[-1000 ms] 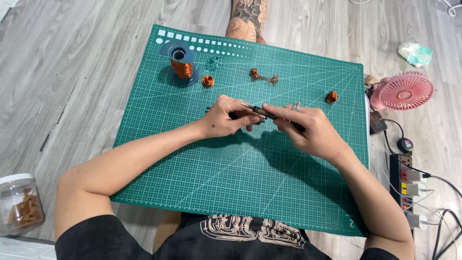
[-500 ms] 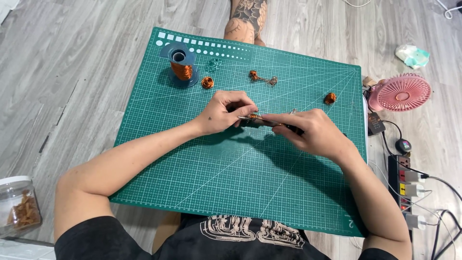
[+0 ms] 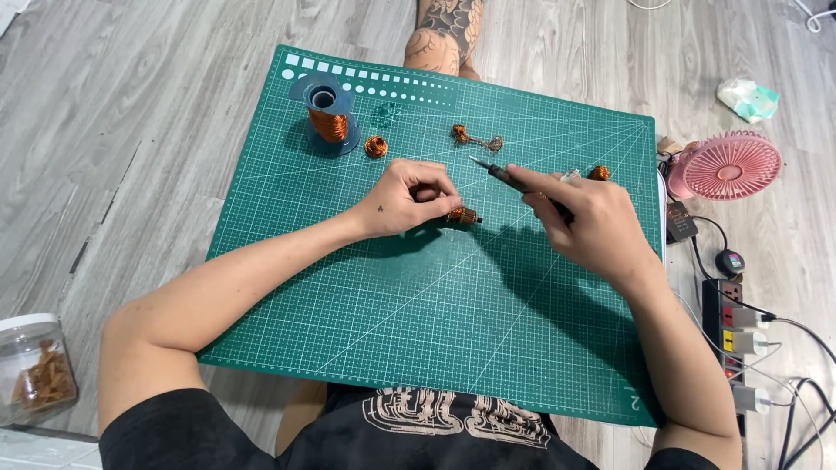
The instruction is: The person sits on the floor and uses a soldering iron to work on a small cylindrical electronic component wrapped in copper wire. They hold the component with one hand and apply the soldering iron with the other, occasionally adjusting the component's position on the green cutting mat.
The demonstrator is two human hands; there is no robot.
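Here the left hand [image 3: 405, 198] pinches a small copper coil [image 3: 462, 215] while the right hand [image 3: 585, 218] grips a craft knife [image 3: 501, 173], probably mid-trimming; the blade must next meet the coil carefully.

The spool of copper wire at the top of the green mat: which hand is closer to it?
Left. The left hand lies just below and right of the spool of copper wire, holding a small copper coil. The right hand is farther right, gripping a thin dark tool.
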